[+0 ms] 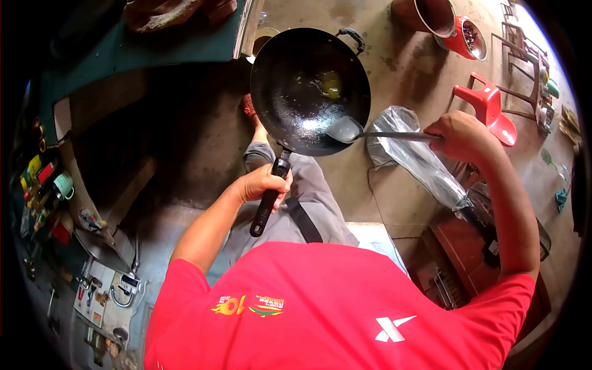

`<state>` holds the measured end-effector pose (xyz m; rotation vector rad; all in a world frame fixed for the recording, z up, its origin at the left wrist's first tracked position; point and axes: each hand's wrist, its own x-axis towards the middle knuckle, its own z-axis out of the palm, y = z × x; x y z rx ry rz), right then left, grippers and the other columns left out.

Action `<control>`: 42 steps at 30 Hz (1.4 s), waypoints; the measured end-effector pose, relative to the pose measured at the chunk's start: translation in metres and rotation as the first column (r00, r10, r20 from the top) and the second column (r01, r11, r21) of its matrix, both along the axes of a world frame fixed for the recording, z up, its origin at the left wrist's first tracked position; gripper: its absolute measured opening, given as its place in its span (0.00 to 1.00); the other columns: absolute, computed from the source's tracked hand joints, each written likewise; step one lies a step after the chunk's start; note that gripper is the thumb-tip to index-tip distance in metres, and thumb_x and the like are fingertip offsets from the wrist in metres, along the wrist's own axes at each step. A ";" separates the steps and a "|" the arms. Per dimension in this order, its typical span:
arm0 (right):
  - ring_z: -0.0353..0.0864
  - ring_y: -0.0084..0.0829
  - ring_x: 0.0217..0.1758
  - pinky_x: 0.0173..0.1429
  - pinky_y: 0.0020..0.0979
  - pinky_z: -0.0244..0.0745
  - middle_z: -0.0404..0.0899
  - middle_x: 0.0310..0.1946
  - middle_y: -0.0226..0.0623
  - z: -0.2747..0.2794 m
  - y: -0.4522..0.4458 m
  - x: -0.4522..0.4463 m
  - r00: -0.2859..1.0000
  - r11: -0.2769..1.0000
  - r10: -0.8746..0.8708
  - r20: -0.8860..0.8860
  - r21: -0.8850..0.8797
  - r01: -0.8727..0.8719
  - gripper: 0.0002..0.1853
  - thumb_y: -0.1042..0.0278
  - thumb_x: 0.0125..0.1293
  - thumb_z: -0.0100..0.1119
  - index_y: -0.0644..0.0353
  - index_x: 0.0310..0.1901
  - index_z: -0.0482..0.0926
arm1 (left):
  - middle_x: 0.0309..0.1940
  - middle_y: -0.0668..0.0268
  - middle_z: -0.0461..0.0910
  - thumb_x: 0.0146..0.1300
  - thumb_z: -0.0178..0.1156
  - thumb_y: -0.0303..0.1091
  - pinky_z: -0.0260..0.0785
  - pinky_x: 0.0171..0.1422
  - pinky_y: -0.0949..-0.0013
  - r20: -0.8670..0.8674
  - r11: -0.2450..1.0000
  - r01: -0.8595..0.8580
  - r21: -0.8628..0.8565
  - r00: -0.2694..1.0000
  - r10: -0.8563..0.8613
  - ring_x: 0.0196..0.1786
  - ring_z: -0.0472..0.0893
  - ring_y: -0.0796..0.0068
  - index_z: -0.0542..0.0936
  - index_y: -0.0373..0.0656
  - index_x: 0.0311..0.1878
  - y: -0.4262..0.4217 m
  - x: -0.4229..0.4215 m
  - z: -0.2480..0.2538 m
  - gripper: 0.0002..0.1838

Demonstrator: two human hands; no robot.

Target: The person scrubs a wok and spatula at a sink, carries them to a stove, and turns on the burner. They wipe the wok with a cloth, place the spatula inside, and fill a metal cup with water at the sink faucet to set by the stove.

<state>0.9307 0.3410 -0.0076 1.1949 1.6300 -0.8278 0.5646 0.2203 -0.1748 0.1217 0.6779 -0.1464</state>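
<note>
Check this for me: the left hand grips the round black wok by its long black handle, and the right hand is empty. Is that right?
Not quite: the right hand isn't empty. The head view shows it holding a long-handled grey spatula. The left hand does grip the round black wok by its long black handle.

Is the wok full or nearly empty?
Nearly empty: mostly bare black surface shows inside the wok, besides a shiny yellowish patch.
</note>
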 end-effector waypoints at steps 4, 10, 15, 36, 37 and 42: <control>0.81 0.41 0.39 0.42 0.40 0.76 0.81 0.29 0.42 -0.050 -0.018 -0.014 0.997 0.986 0.043 0.068 0.156 -0.053 0.10 0.63 0.58 0.57 0.53 0.40 0.80 | 0.17 0.61 0.72 0.51 0.59 0.32 0.74 0.20 0.64 -0.015 0.998 -0.056 -0.016 0.998 0.056 0.17 0.76 0.71 0.70 0.39 0.29 -0.006 0.002 -0.010 0.09; 0.80 0.42 0.39 0.42 0.40 0.74 0.79 0.31 0.44 -0.066 -0.017 -0.013 0.997 0.926 0.031 -0.068 0.379 -0.003 0.15 0.65 0.63 0.50 0.51 0.51 0.77 | 0.17 0.62 0.71 0.51 0.59 0.32 0.73 0.20 0.64 -0.053 0.996 -0.086 -0.027 0.995 0.084 0.17 0.75 0.71 0.70 0.40 0.30 -0.005 0.007 -0.014 0.09; 0.80 0.41 0.38 0.40 0.40 0.72 0.78 0.31 0.42 -0.101 -0.001 -0.029 0.989 0.907 0.036 -0.145 0.420 0.029 0.18 0.65 0.65 0.47 0.45 0.57 0.73 | 0.17 0.61 0.72 0.51 0.59 0.32 0.73 0.20 0.63 -0.094 0.993 -0.117 -0.015 0.989 0.115 0.17 0.75 0.71 0.70 0.41 0.31 -0.011 0.011 -0.022 0.09; 0.76 0.24 0.15 0.21 0.28 0.73 0.79 0.17 0.36 -0.069 0.101 -0.076 0.992 0.864 -0.125 0.031 -0.488 0.124 0.17 0.65 0.64 0.45 0.55 0.51 0.78 | 0.18 0.62 0.72 0.53 0.57 0.29 0.75 0.22 0.63 -0.134 0.940 -0.337 0.048 0.931 0.340 0.18 0.77 0.70 0.70 0.38 0.33 -0.046 0.039 -0.066 0.07; 0.76 0.24 0.15 0.21 0.28 0.73 0.79 0.17 0.36 -0.076 0.106 -0.085 0.993 0.862 -0.116 0.033 -0.492 0.118 0.17 0.65 0.64 0.45 0.55 0.51 0.78 | 0.18 0.61 0.73 0.53 0.57 0.29 0.75 0.22 0.63 -0.137 0.940 -0.336 0.065 0.930 0.342 0.18 0.77 0.69 0.70 0.38 0.32 -0.049 0.039 -0.066 0.07; 0.75 0.29 0.14 0.18 0.30 0.72 0.76 0.15 0.39 -0.120 0.120 -0.125 0.993 0.887 0.064 0.097 -0.462 -0.012 0.14 0.69 0.63 0.42 0.65 0.35 0.78 | 0.18 0.61 0.74 0.53 0.58 0.29 0.74 0.21 0.64 -0.119 0.938 -0.337 0.082 0.931 0.345 0.17 0.77 0.69 0.70 0.38 0.32 -0.056 0.043 -0.065 0.08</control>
